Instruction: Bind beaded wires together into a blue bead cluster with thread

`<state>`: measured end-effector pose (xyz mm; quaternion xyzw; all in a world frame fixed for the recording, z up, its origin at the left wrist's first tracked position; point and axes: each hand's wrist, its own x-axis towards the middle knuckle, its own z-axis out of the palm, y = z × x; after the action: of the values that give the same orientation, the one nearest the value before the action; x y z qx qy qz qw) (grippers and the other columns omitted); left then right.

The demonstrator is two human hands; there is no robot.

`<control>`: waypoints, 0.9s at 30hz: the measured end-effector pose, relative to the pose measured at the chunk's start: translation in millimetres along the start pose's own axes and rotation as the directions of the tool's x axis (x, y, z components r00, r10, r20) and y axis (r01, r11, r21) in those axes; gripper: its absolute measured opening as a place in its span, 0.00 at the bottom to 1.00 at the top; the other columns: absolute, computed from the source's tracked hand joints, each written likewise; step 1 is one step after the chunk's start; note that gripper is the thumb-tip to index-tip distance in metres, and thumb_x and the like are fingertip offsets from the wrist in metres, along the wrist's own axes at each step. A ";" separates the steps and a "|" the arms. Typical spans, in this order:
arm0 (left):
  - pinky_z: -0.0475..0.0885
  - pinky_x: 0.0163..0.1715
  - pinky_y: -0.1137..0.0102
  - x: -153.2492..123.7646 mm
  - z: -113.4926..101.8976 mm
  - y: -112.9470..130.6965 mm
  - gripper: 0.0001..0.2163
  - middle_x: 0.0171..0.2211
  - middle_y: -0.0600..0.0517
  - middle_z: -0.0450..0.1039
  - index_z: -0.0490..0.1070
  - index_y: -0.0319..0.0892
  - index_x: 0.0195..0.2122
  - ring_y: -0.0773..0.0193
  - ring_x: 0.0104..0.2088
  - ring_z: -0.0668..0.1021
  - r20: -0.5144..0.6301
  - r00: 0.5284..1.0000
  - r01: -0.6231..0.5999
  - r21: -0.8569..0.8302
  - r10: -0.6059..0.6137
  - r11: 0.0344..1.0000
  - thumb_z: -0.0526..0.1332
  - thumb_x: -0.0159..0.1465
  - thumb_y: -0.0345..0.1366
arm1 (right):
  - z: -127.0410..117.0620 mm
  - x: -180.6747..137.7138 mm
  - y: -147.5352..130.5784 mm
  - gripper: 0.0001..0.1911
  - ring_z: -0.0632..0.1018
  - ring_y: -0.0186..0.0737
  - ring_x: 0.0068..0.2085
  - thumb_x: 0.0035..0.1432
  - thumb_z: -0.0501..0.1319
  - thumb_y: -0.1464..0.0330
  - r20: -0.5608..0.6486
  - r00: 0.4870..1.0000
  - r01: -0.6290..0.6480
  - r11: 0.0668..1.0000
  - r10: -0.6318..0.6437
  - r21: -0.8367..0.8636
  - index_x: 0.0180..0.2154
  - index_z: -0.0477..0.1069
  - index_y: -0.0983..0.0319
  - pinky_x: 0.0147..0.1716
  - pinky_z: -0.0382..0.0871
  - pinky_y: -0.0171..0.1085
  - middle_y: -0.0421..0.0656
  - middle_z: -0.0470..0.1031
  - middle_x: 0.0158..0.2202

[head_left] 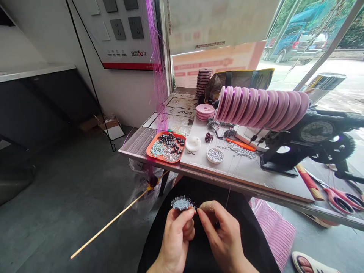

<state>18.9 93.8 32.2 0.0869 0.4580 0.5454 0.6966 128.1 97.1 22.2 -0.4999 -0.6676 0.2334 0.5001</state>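
Observation:
My left hand [178, 231] is closed around a small bundle of grey-blue beads [181, 203], whose thin pin-like ends stick up along its top edge. Close beside it, my right hand [223, 231] pinches thumb and forefinger together at the bundle's right side. What sits between those fingertips is too small to make out. A tan wrap [208, 206] covers a fingertip of that hand. One fine thread [228, 198] rises behind the right hand towards the table edge. Both hands are above a lap in black cloth [199, 189].
On the table are an orange tray [149, 151] of beads, a white dish [215, 162] of silvery beads, an orange-handled tool [241, 144] and pink-handled scissors [339, 201]. A black machine [284, 155] carries a row of pink discs [261, 108]. A thin stick [110, 223] slants at left.

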 end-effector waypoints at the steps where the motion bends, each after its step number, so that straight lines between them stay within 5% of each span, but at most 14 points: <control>1: 0.48 0.15 0.79 -0.2 0.0 0.3 0.10 0.14 0.63 0.47 0.67 0.38 0.21 0.77 0.16 0.50 0.005 1.000 0.000 -0.003 0.000 1.000 0.70 0.45 0.32 | 0.0 0.9 -1.0 0.08 0.68 0.29 0.20 0.59 0.55 0.70 0.000 1.000 -0.014 1.000 0.014 0.022 0.27 0.66 0.62 0.19 0.63 0.27 0.38 0.68 0.21; 12: 0.49 0.15 0.80 0.1 0.4 3.6 0.10 0.13 0.63 0.49 0.69 0.37 0.21 0.78 0.16 0.51 0.009 1.000 -0.011 0.013 0.010 1.000 0.71 0.43 0.32 | -0.4 -0.9 2.2 0.07 0.70 0.31 0.23 0.58 0.56 0.69 0.076 0.988 -0.147 0.967 0.134 0.206 0.27 0.66 0.63 0.22 0.66 0.27 0.38 0.69 0.22; 27: 0.48 0.14 0.80 4.9 -0.3 3.4 0.06 0.12 0.64 0.46 0.69 0.36 0.20 0.78 0.15 0.48 0.016 0.996 0.085 -0.091 -0.084 0.992 0.66 0.43 0.29 | 3.5 -7.4 3.0 0.07 0.68 0.29 0.21 0.58 0.56 0.70 0.079 0.992 -0.112 0.981 0.100 0.161 0.27 0.66 0.63 0.20 0.63 0.26 0.38 0.68 0.22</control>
<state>16.3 99.1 31.5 0.0389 0.4313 0.5355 0.7251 126.3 92.2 15.2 -0.4830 -0.6357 0.3316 0.5026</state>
